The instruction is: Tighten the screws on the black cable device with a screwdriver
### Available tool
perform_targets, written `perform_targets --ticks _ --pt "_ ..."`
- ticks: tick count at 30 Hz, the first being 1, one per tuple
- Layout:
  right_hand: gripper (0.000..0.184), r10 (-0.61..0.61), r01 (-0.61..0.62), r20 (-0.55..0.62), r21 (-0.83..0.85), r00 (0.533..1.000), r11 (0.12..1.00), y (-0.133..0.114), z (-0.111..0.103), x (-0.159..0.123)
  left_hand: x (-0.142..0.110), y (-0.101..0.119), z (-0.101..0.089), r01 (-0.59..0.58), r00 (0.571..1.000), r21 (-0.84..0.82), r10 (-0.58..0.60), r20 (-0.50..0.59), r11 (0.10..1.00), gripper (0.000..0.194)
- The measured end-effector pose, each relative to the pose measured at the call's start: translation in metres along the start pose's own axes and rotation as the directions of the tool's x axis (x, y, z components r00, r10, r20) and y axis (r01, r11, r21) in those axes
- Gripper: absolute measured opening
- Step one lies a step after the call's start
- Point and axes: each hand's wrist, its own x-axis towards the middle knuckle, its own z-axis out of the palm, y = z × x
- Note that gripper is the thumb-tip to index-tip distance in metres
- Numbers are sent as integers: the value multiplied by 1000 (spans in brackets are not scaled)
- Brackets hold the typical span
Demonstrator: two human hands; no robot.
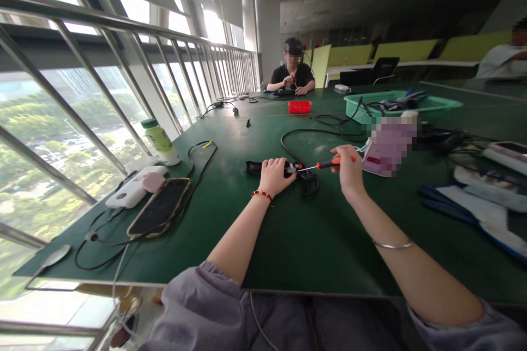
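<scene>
On the green table, my left hand (275, 176) is closed over a black elongated device (253, 167), holding it against the tabletop. The device's right end looks opened up, with small metal and orange parts beside my fingertips. My right hand (349, 167) grips a screwdriver (325, 164) with an orange and black handle. Its thin metal shaft points left, and the tip is at the device's right end; whether it sits in a screw is too small to tell. A black cable (315, 186) curls on the table just below the shaft.
A phone (160, 207), a white power bank (132, 189) and a green-capped bottle (160, 140) stand left. Behind are a small red basket (300, 107) and a green basket (358, 109) of cables. A pink-purple item (389, 148) is right. Another person (291, 74) works at the far end.
</scene>
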Motion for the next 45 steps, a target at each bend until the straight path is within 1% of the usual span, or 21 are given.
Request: perform_targets --ticks 4,7,11,17,19,27,35,40,43,45 --pt "24 -90 102 83 -155 992 983 -11 -2 -6 1 1 -2 1 1000 5 -1 6 1000 36" --pt "25 -162 180 98 -215 982 960 -16 -3 -8 1 0 -2 -2 1000 3 2 7 1000 37" --pt "25 -212 233 112 -230 971 945 -19 -3 -11 0 -1 0 -5 1000 -6 5 -1 1000 38" --pt "25 -231 291 245 -245 941 925 -19 3 -20 0 0 0 0 1000 -5 0 -13 1000 36" --pt "26 -242 311 270 -251 932 917 -19 4 -21 1 1 -1 1 1000 -3 -1 -6 1000 37" --pt "27 -269 327 233 -266 935 907 -17 1 -19 1 1 -1 -2 1000 -4 2 1 1000 37" --pt "27 -265 336 258 -292 929 895 -15 2 -20 1 0 1 -8 1000 1 8 -9 1000 37" --pt "27 -287 370 276 -331 918 868 -19 3 -20 1 1 0 0 1000 -1 0 -5 1000 36" --pt "23 -312 390 258 -357 914 849 -22 3 -20 1 1 -1 3 1000 -10 -3 2 1000 35" --pt "17 -319 390 239 -369 917 844 -22 3 -20 1 1 -1 5 1000 -16 -5 3 1000 35"
